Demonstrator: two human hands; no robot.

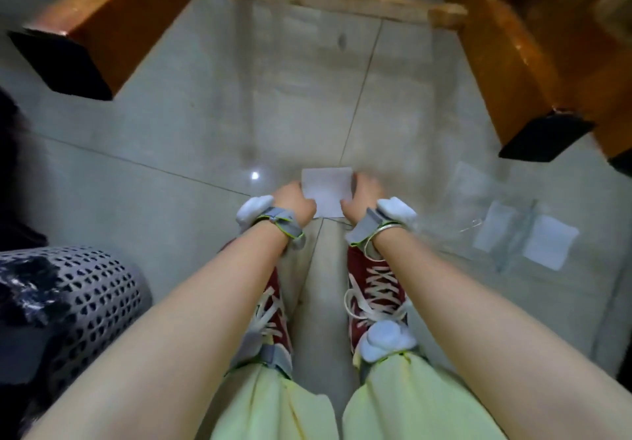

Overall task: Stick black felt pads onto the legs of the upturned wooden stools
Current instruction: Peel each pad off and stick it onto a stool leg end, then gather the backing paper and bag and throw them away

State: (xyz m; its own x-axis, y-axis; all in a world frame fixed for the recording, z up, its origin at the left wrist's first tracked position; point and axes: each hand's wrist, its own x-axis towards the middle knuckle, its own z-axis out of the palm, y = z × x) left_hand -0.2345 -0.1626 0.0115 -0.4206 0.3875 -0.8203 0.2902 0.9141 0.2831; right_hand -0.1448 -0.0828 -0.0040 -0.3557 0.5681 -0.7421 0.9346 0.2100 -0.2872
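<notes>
- Left hand and right hand pinch a white sheet by its left and right edges, low over the floor, just beyond the shoes.
- Sheet looks thin, light, floppy; probably pad backing. Best held at the edges, as now; whether a pad is on it cannot be told.
- Black pads already on far-left leg and right leg.
- More white sheets lie right.

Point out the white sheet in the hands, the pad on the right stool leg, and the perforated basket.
white sheet (327, 184): head view, middle of its face.
black felt pad (543, 138): head view, centre of pad on leg end.
perforated basket (92, 299): head view, its side wall.
</notes>
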